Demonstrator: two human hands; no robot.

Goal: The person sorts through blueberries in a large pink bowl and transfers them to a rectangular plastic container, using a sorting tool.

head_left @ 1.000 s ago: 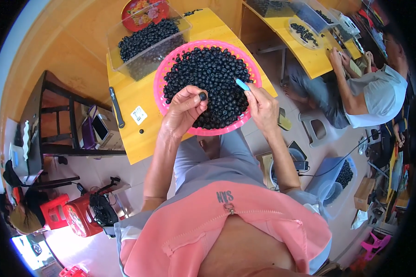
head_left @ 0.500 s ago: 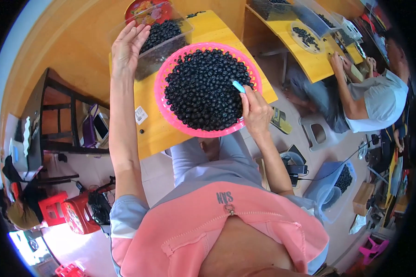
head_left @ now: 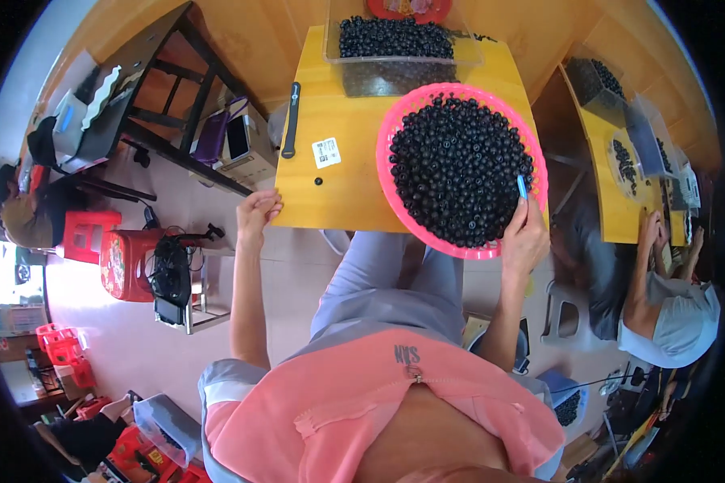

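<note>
A pink plastic basket point(head_left: 391, 193) full of small, round, black bead-like pieces point(head_left: 459, 169) sits at the right of the yellow table point(head_left: 354, 193). At its front right rim, my right hand point(head_left: 527, 239) is closed around a slim light blue pen-like tool point(head_left: 522, 187), its upper end over the pieces. My left hand point(head_left: 258, 212) is at the table's front left corner, fingers curled together; anything inside them is too small to make out. One loose black piece point(head_left: 318, 181) lies near a white label point(head_left: 326, 152). A black strap-like strip point(head_left: 292, 121) lies along the left edge.
Behind the basket stands a clear plastic bin point(head_left: 379, 76) with more black pieces, a red patterned dish point(head_left: 411, 10) beyond it. Right, a co-worker point(head_left: 669, 310) sits at another yellow table point(head_left: 620, 217). A dark rack point(head_left: 177, 72) and red stools point(head_left: 129, 262) stand left.
My left hand has come away from the clear bin to the table's front left corner, its fingers now curled. The view has turned right-to-left, so the table shows more fully. My right hand keeps the blue tool.
</note>
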